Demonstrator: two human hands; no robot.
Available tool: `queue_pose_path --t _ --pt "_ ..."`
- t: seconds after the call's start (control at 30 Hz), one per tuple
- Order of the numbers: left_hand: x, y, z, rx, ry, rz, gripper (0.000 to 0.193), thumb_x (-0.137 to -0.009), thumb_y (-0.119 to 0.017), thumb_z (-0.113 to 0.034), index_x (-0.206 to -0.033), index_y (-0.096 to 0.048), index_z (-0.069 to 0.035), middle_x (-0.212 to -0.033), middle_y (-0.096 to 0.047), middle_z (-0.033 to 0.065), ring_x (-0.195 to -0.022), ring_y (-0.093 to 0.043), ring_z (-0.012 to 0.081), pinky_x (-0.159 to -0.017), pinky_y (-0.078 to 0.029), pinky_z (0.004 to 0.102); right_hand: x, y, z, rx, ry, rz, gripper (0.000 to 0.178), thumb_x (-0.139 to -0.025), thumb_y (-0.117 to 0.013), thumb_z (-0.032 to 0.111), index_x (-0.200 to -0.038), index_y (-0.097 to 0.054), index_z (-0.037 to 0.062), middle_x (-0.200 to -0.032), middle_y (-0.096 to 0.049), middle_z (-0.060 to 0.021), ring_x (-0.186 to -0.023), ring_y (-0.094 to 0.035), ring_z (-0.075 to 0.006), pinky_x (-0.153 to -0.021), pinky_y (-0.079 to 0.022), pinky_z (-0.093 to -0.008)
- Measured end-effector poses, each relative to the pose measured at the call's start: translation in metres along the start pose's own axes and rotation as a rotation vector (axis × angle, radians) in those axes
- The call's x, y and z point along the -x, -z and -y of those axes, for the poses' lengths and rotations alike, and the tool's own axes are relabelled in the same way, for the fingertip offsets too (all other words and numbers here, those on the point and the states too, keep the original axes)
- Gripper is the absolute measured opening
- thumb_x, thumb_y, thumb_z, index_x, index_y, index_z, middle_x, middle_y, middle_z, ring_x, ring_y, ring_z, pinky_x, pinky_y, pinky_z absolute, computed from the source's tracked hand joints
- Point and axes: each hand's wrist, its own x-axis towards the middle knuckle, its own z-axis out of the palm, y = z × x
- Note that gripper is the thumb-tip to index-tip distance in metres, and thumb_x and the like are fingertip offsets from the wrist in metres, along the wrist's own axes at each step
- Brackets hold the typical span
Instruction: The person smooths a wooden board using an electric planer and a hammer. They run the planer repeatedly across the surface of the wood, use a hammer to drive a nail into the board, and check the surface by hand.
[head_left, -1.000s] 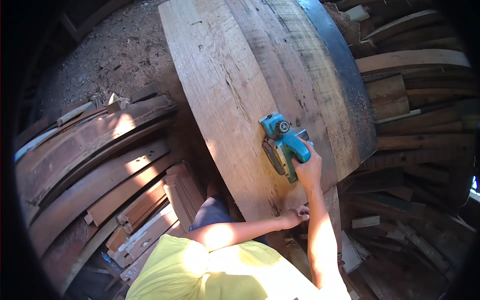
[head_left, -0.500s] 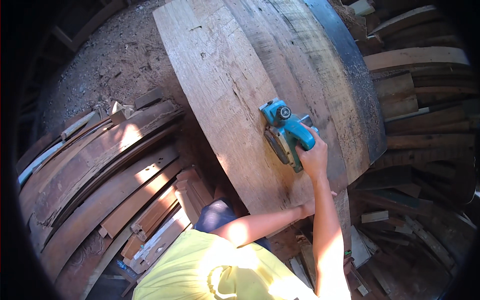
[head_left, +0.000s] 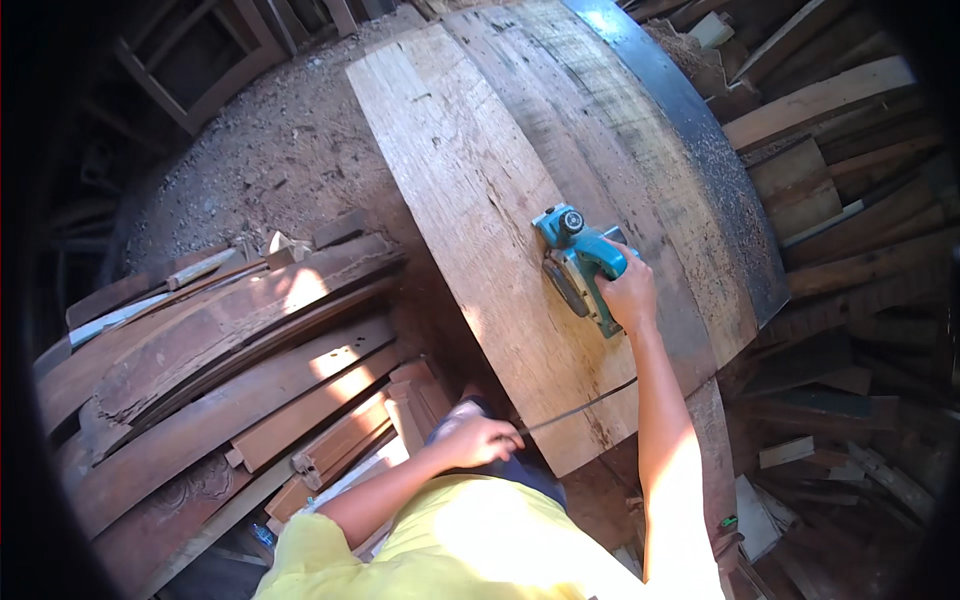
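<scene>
A teal electric hand planer (head_left: 590, 262) rests on a wide wooden board (head_left: 470, 200) with a pale, rough face. My right hand (head_left: 630, 290) is wrapped round the planer's rear handle. Off the board's near left edge, my left hand (head_left: 482, 442) is closed on a dark power cord (head_left: 580, 405). The cord stretches across the board's near end and passes behind my right forearm. My left fingers are a little blurred.
Greyish planks (head_left: 590, 130) and a dark panel (head_left: 700, 130) lie along the board's right side. Stacked timber (head_left: 240, 350) fills the left. More offcuts (head_left: 820, 110) are piled at the right. Shavings and dirt (head_left: 270, 150) cover the ground at the far left.
My left hand has come out from beneath my right forearm and moved left, drawing the cord into view. The planer stays on the board in my right hand; the whole view has shifted slightly.
</scene>
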Motion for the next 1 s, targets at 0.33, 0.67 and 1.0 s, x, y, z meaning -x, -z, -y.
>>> queue_pose_path --t 0.33,0.67,1.0 --pt "-0.017 0.134 -0.039 -0.234 0.094 -0.491 0.032 -0.093 -0.080 -0.020 -0.124 -0.077 -0.012 -0.069 -0.064 0.0118 -0.060 -0.060 0.0186 -0.061 -0.047 0.0371 -0.049 -0.019 0.039 0.040 -0.089 -0.029 0.063 -0.081 -0.085 0.018 -0.142 -0.074 0.0232 -0.112 -0.079 -0.0262 -0.108 -0.075 -0.0465 -0.094 -0.062 -0.0536" --pt "-0.077 0.332 -0.030 -0.113 0.181 -0.150 0.022 -0.100 -0.078 -0.020 -0.116 -0.075 -0.004 -0.086 -0.074 0.0126 -0.076 -0.069 0.0232 -0.074 -0.054 0.0384 -0.197 -0.080 0.136 -0.013 -0.032 0.014 0.070 -0.075 -0.090 0.015 -0.142 -0.074 0.0235 -0.090 -0.077 -0.0267 -0.086 -0.076 -0.0461 -0.079 -0.062 -0.0533" --pt "-0.094 0.496 -0.018 0.175 0.233 -0.553 0.016 -0.103 -0.076 -0.016 -0.109 -0.075 -0.002 -0.078 -0.070 0.0060 -0.071 -0.059 0.0110 -0.069 -0.049 0.0314 -0.420 -0.185 0.287 0.050 0.048 0.030 0.062 -0.079 -0.089 0.019 -0.140 -0.075 0.0204 -0.086 -0.078 -0.0239 -0.084 -0.078 -0.0442 -0.079 -0.064 -0.0537"
